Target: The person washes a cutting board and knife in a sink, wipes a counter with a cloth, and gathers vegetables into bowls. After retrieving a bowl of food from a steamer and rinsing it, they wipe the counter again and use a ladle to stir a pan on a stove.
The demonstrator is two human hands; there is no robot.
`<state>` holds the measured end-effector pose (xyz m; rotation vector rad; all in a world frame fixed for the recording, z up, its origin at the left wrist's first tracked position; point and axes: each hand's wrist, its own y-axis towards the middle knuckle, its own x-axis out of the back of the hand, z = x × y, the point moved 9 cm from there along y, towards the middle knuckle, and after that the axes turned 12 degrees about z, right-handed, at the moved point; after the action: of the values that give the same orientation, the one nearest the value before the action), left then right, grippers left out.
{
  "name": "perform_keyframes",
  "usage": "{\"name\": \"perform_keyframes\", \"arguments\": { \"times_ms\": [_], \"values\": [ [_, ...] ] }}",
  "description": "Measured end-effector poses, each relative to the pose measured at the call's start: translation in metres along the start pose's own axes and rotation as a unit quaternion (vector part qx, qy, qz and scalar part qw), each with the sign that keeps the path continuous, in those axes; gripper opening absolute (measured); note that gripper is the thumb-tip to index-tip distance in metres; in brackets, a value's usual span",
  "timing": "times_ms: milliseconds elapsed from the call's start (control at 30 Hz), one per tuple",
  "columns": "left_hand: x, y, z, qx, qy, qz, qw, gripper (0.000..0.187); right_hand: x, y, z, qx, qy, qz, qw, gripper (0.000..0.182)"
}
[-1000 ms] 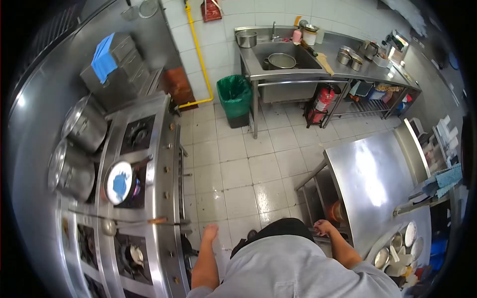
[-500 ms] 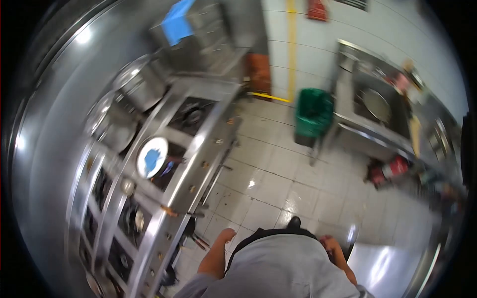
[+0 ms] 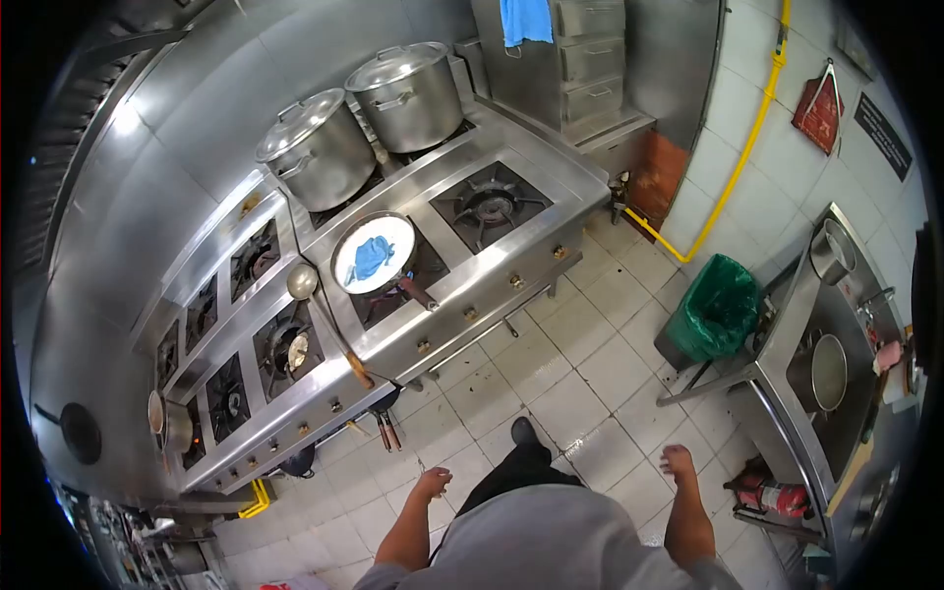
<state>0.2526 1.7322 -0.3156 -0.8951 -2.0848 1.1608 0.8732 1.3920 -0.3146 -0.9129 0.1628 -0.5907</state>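
My left hand (image 3: 433, 482) hangs beside my body over the floor tiles, its fingers loosely bent and apart, with nothing in it. On the other side, my right hand (image 3: 677, 460) is held out in the air, fingers apart and holding nothing. Ahead and to the left, a pan (image 3: 418, 292) with a wooden handle stands on a burner of the stove (image 3: 482, 295). A white round surface fills the pan, and a crumpled blue cloth (image 3: 372, 258) lies on it. A long ladle (image 3: 303, 282) rests across the stove, its wooden handle reaching over the front edge. Neither hand touches anything.
Two lidded stock pots (image 3: 315, 152) stand at the back of the stove. Pan handles (image 3: 388, 433) stick out below its front edge. A green-lined bin (image 3: 718, 310) stands ahead right, beside a steel sink (image 3: 787, 364) holding a round pan. A fire extinguisher (image 3: 777, 499) is below.
The view has swung left and shows more of the stove. My right hand has moved away from my body and opened out. The blue cloth still lies on the pan.
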Motion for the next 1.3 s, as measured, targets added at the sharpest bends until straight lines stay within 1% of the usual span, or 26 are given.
{"name": "perform_keyframes", "arguments": {
  "times_ms": [33,100,167,200,233,300,367,433,500,533,600,633,700,733,800,867,900,967,1000,1033,1067,1100,1167,1233,1267,1300],
  "values": [
    [0.002,0.002,0.008,0.002,0.006,0.008,1.0,0.044,-0.022,0.013,0.017,0.013,0.005,0.027,1.0,0.029],
    [0.019,0.015,0.013,0.003,-0.089,-0.028,0.996,0.039,-0.066,0.029,0.057,0.05,0.008,0.075,0.996,0.029],
    [0.029,0.024,0.013,0.013,-0.16,-0.036,0.986,0.034,-0.114,0.024,0.098,0.031,-0.094,0.148,0.984,0.032],
    [0.031,0.029,0.004,0.005,-0.161,-0.028,0.987,0.034,-0.136,0.011,0.125,0.037,-0.133,0.199,0.97,0.035],
    [0.037,0.035,-0.004,0.016,-0.163,-0.031,0.986,0.04,-0.151,0.012,0.14,0.036,-0.173,0.235,0.956,0.038],
    [0.059,0.049,-0.021,0.024,-0.157,-0.031,0.987,0.046,-0.152,0.017,0.167,0.033,-0.194,0.221,0.955,0.039],
    [0.09,0.055,-0.039,-0.085,-0.356,-0.104,0.925,0.054,-0.136,0.033,0.179,0.035,-0.184,0.182,0.965,0.039],
    [0.124,0.048,-0.039,-0.133,-0.562,-0.219,0.787,0.057,-0.103,0.056,0.169,0.011,-0.164,0.133,0.977,0.036],
    [0.16,0.052,-0.028,-0.187,-0.635,-0.25,0.707,0.062,-0.078,0.062,0.162,-0.021,-0.207,0.113,0.972,0.03],
    [0.171,0.052,-0.029,-0.19,-0.636,-0.247,0.706,0.062,-0.072,0.062,0.169,-0.018,-0.208,0.11,0.972,0.03],
    [0.183,0.048,-0.029,-0.189,-0.642,-0.239,0.703,0.06,-0.06,0.058,0.167,-0.095,-0.244,0.103,0.96,0.027],
    [0.184,0.053,-0.021,-0.185,-0.644,-0.241,0.702,0.06,-0.055,0.059,0.169,-0.098,-0.247,0.103,0.958,0.027],
    [0.171,0.054,-0.032,-0.149,-0.55,-0.18,0.802,0.043,-0.052,0.07,0.172,-0.108,-0.274,0.118,0.948,0.027],
    [0.154,0.046,-0.037,-0.105,-0.486,-0.243,0.833,0.042,-0.056,0.082,0.175,-0.11,-0.277,0.125,0.946,0.027],
    [0.111,0.06,-0.047,-0.095,-0.401,-0.183,0.892,0.05,-0.062,0.106,0.197,-0.058,-0.285,0.145,0.946,0.027],
    [0.052,0.078,-0.055,-0.023,-0.309,-0.095,0.946,0.048,-0.072,0.113,0.222,-0.04,-0.267,0.153,0.95,0.026],
    [0.021,0.085,-0.057,-0.016,-0.301,-0.079,0.95,0.038,-0.085,0.117,0.242,-0.014,-0.248,0.16,0.955,0.025],
    [-0.035,0.094,-0.075,0.012,-0.288,-0.031,0.957,0.038,-0.109,0.117,0.274,-0.002,-0.283,0.204,0.937,0.024],
    [-0.053,0.098,-0.092,-0.001,-0.21,-0.037,0.977,0.038,-0.112,0.123,0.285,0.025,-0.266,0.213,0.94,0.024],
    [-0.061,0.098,-0.12,-0.092,-0.055,-0.081,0.991,0.034,-0.114,0.129,0.293,0.05,-0.245,0.219,0.943,0.024],
    [-0.072,0.114,-0.123,-0.133,0.038,-0.105,0.985,0.034,-0.121,0.134,0.296,0.051,-0.263,0.242,0.932,0.024],
    [-0.089,0.121,-0.125,-0.129,-0.058,-0.03,0.989,0.032,-0.12,0.14,0.298,0.034,-0.281,0.246,0.927,0.024],
    [-0.08,0.097,-0.137,-0.099,-0.032,-0.087,0.991,0.031,-0.11,0.159,0.295,0.019,-0.311,0.257,0.915,0.024],
    [-0.069,0.064,-0.134,-0.053,-0.123,-0.128,0.983,0.033,-0.097,0.181,0.284,-0.019,-0.345,0.27,0.899,0.023],
    [-0.063,0.067,-0.109,-0.076,-0.223,-0.149,0.96,0.035,-0.092,0.19,0.283,-0.02,-0.359,0.283,0.889,0.023],
    [-0.051,0.048,-0.104,-0.054,-0.319,-0.191,0.927,0.038,-0.084,0.197,0.283,-0.042,-0.36,0.276,0.89,0.023]
  ]
}}
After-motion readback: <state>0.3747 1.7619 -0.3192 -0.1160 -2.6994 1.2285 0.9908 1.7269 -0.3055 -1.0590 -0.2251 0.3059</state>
